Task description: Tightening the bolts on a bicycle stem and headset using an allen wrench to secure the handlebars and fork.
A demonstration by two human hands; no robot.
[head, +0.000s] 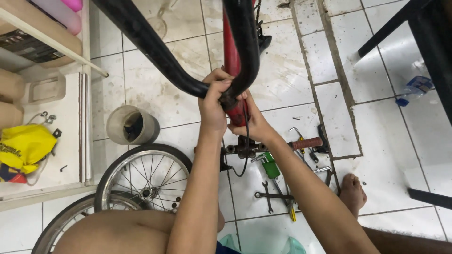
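Left hand: (214,101) closed round the black handlebar (155,49) at its bend.
Right hand: (249,123) wrapped on the red frame tube (231,56), just below the left.
Axis: the tube runs up and away from both hands; the left sits nearer the joint.
Wheel: (141,176) lies flat, lower left.
Packages: yellow bag (23,146) on the white shelf (70,136), left; blue-labelled bottle (414,89) on the floor, right.

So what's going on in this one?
A person sits on a tiled floor working on a bicycle frame with red and black tubes. Both hands grip it where the tubes meet: the left hand wraps the junction from the left, and the right hand holds it from below. A spoked wheel lies by the knee. Wrenches, a green-handled tool and a cut-open plastic container lie nearby.
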